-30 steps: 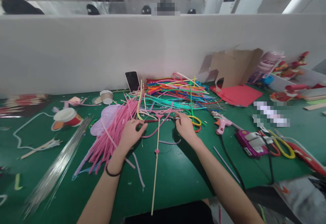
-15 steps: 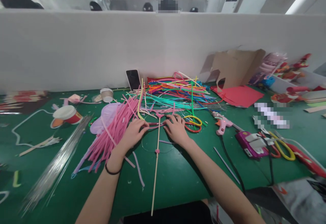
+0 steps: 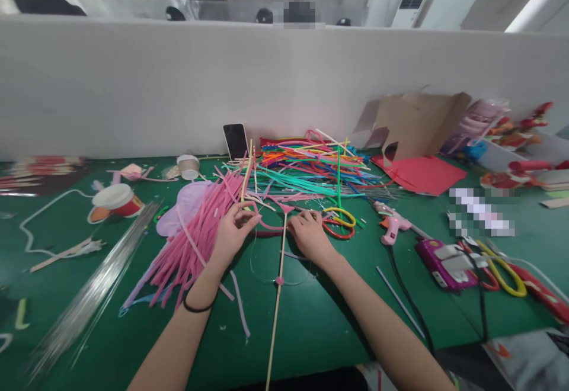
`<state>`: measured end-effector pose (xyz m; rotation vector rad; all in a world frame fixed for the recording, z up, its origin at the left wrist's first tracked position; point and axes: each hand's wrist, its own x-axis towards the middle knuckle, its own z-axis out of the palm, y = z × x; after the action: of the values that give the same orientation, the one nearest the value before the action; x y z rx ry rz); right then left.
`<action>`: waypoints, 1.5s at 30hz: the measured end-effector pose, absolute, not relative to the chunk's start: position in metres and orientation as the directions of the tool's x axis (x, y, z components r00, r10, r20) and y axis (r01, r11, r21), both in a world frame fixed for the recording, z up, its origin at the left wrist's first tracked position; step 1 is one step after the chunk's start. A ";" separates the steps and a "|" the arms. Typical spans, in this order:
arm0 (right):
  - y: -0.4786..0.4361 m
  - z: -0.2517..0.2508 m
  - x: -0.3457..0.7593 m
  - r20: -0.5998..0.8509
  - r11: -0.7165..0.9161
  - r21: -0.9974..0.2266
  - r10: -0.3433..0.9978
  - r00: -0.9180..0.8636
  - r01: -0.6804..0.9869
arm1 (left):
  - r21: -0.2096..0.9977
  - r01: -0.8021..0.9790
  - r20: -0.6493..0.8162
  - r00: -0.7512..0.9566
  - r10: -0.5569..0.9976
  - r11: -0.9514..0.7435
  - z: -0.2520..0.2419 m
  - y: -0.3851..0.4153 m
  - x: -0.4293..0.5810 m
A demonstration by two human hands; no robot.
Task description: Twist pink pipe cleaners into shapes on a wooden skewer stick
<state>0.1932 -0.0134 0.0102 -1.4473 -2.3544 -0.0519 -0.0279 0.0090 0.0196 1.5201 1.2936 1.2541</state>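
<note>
My left hand (image 3: 232, 234) pinches a bent pink pipe cleaner (image 3: 267, 227) beside a heap of pink pipe cleaners (image 3: 191, 243). My right hand (image 3: 309, 234) rests with curled fingers on the other end of that pink piece, right of a thin wooden stick (image 3: 278, 296) that runs toward me. A small pink bit (image 3: 280, 280) sits on the stick. Red and yellow loops (image 3: 339, 223) lie just right of my right hand. A pile of many-coloured pipe cleaners (image 3: 311, 166) lies behind both hands.
A green mat (image 3: 311, 314) covers the table, bounded by a white partition (image 3: 178, 83). A pink glue gun (image 3: 391, 225), a purple tool (image 3: 447, 258) and scissors (image 3: 502, 263) lie right. A paper cup (image 3: 116, 201), wires (image 3: 93, 296) and a phone (image 3: 235, 140) lie left and behind.
My right hand has moved left from the yellow loop toward the stick. My left hand has stayed by the pink heap, its fingers lifting into a pinch.
</note>
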 end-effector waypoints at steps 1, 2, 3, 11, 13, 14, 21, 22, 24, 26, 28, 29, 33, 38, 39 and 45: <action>-0.014 0.011 0.193 0.327 0.473 -0.161 0.854 -0.405 0.866 | 0.942 0.263 0.212 0.006 0.977 -0.206 0.019 0.008 -0.027; -0.015 0.012 0.193 0.322 0.478 -0.162 0.852 -0.412 0.863 | 0.927 0.305 0.224 0.009 0.974 -0.216 0.019 0.007 -0.027; -0.016 0.013 0.193 0.318 0.485 -0.160 0.850 -0.420 0.860 | 0.908 0.353 0.239 0.005 0.971 -0.225 0.019 0.006 -0.026; -0.023 0.017 0.189 0.297 0.537 -0.082 0.817 -0.494 0.840 | 0.639 0.614 0.485 0.145 0.862 -0.463 0.024 -0.003 -0.015; -0.025 0.018 0.186 0.322 0.541 -0.053 0.805 -0.498 0.840 | 0.608 0.637 0.449 0.215 0.867 -0.473 0.022 -0.004 -0.014; -0.026 0.018 0.185 0.340 0.531 -0.037 0.803 -0.489 0.847 | 0.579 0.658 0.433 0.254 0.865 -0.482 0.021 -0.004 -0.014; -0.030 0.026 0.181 0.418 0.312 -0.050 0.869 -0.264 0.949 | 0.443 0.702 0.414 0.391 0.822 -0.558 0.014 -0.006 -0.012; -0.030 0.027 0.182 0.440 0.294 -0.051 0.865 -0.243 0.954 | 0.440 0.707 0.425 0.380 0.822 -0.554 0.014 -0.006 -0.012; -0.031 0.030 0.183 0.502 0.257 -0.055 0.842 -0.196 0.965 | 0.427 0.717 0.454 0.357 0.816 -0.551 0.015 -0.006 -0.012; -0.032 0.032 0.184 0.555 0.227 -0.073 0.819 -0.149 0.971 | 0.406 0.729 0.478 0.344 0.808 -0.551 0.016 -0.006 -0.012; -0.033 0.033 0.185 0.574 0.223 -0.096 0.809 -0.129 0.970 | 0.396 0.730 0.482 0.351 0.803 -0.557 0.016 -0.006 -0.011; -0.033 0.033 0.185 0.571 0.229 -0.107 0.811 -0.128 0.968 | 0.399 0.724 0.479 0.359 0.801 -0.562 0.016 -0.006 -0.011; -0.031 0.027 0.186 0.494 0.260 -0.162 0.856 -0.150 0.952 | 0.411 0.704 0.450 0.395 0.801 -0.579 0.012 -0.006 -0.009; -0.020 0.017 0.188 0.300 0.222 -0.452 0.950 -0.087 0.864 | 0.383 0.725 0.447 0.397 0.802 -0.573 0.003 -0.003 -0.012; -0.018 0.015 0.188 0.245 0.189 -0.569 0.968 -0.055 0.800 | 0.392 0.725 0.451 0.385 0.806 -0.566 0.002 -0.002 -0.012; -0.012 0.007 0.180 -0.148 -0.135 -0.984 0.984 0.102 -0.119 | 0.461 0.714 0.426 0.343 0.837 -0.527 -0.004 0.001 -0.014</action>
<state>0.1804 -0.0115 0.0074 -1.2777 -0.9744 1.2797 -0.0136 0.0013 -0.0045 2.4106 1.4112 0.9432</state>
